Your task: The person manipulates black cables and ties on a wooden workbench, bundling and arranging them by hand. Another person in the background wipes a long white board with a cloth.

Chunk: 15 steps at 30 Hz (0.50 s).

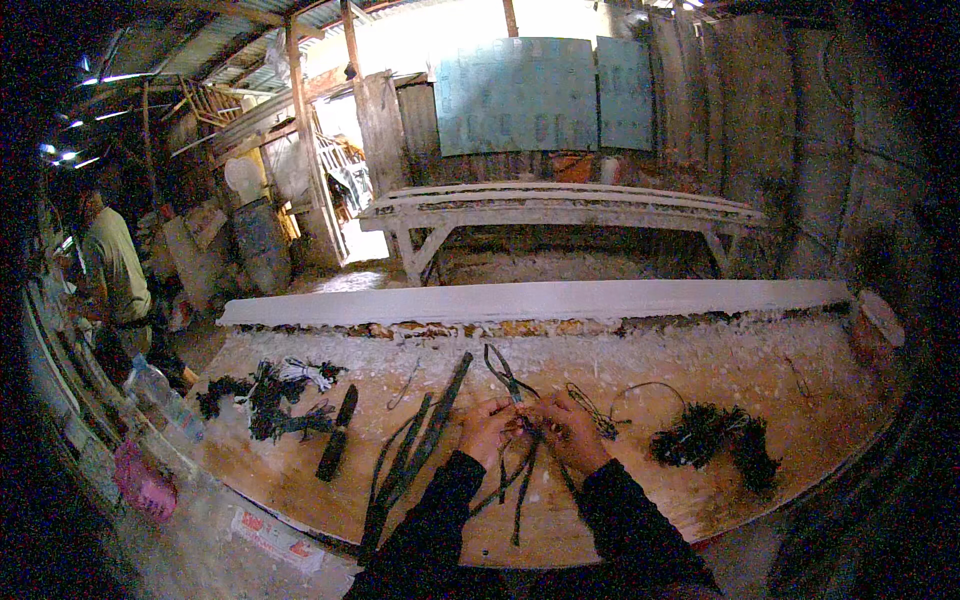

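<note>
My left hand (pixel 487 430) and my right hand (pixel 570 430) are close together over the wooden board, fingers pinched on thin dark strips (pixel 520 480) whose loose ends hang toward me. Where the strips meet between my fingertips is too small to make out. Just beyond the fingers is a pair of pliers (pixel 502 370), handles pointing away; whether my fingers touch it I cannot tell. Longer dark strips (pixel 415 450) lie left of my left forearm, and a dark knife (pixel 338 435) lies farther left. A small coil of thin wire (pixel 592 405) rests beside my right hand.
Tangled dark bundles lie at the left (pixel 270 400) and right (pixel 715 440). A pale raised ledge (pixel 540 302) borders the board's far side. A clear bottle (pixel 158 395) and pink object (pixel 145 482) are at left. Beyond are a long bench (pixel 570 205) and another person (pixel 115 265).
</note>
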{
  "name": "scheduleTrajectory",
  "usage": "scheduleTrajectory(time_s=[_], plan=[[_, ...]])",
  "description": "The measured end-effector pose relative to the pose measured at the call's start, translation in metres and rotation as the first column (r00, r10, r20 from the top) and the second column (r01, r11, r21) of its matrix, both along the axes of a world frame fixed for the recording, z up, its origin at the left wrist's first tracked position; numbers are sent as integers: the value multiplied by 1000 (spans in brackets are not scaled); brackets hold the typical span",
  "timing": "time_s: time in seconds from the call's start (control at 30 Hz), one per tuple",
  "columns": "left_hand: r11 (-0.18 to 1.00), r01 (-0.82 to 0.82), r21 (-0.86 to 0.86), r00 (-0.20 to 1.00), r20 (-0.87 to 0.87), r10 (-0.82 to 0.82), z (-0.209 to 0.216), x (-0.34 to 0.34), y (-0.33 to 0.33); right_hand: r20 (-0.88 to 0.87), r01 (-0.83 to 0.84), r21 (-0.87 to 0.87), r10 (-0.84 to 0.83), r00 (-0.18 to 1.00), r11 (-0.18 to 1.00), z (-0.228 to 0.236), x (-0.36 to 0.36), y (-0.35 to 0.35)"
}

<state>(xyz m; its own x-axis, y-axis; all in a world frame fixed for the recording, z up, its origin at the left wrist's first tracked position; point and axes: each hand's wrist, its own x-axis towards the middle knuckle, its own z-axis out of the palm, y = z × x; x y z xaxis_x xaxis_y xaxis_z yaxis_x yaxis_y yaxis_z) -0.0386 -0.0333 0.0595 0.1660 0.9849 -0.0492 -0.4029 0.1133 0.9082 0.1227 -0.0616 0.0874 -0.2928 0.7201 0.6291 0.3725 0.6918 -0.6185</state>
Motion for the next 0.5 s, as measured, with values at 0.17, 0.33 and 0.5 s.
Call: scheduleTrajectory(time_s=[0.17,0.33,0.5], plan=[[1000,-21,-13,999,-45,21,6,-1,-3,148,52,134,-72,986,990,-2,-2,-1],[1000,-7,5,1000,8,7,3,1,-1,129,74,124,-90,987,990,-3,-3,-4],[1000,16,23,1000,-9,-16,0,1,0,-118,45,-172,-66,991,984,-11,-6,-1]])
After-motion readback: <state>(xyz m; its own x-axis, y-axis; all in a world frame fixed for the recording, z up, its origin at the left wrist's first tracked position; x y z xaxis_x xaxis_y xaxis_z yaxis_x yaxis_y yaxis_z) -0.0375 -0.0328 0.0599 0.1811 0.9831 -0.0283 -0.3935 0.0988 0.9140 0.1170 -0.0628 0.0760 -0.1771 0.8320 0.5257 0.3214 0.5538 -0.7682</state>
